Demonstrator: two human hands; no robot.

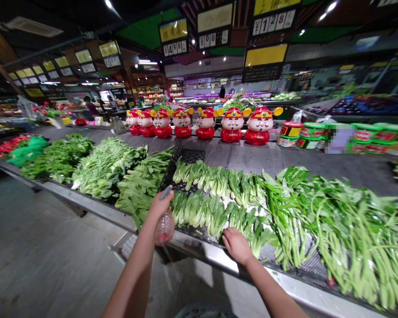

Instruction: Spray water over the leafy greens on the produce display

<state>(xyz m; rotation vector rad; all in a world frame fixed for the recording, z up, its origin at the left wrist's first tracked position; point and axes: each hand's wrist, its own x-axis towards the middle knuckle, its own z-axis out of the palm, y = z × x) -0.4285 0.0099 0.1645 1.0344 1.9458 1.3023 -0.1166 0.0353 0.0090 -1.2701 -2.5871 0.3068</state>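
My left hand (161,205) is wrapped round the neck of a clear spray bottle (165,229) with a grey trigger head; some reddish print or liquid shows low on it. The bottle hangs upright over the front edge of the vegetable stand. My right hand (237,245) rests low at the front row of bok choy (212,214), its fingers curled in at the stem ends. What its fingertips grip, if anything, is hidden. A second row of bok choy (215,176) lies behind, on the same black mesh.
Long-stemmed greens (348,234) spread to the right. Leafy bunches (102,165) and red peppers (11,145) lie left. Several red figurines (231,126) and stacked tubs (290,132) line the back ledge. A metal rail (219,256) edges the stand; price signs (174,39) hang overhead.
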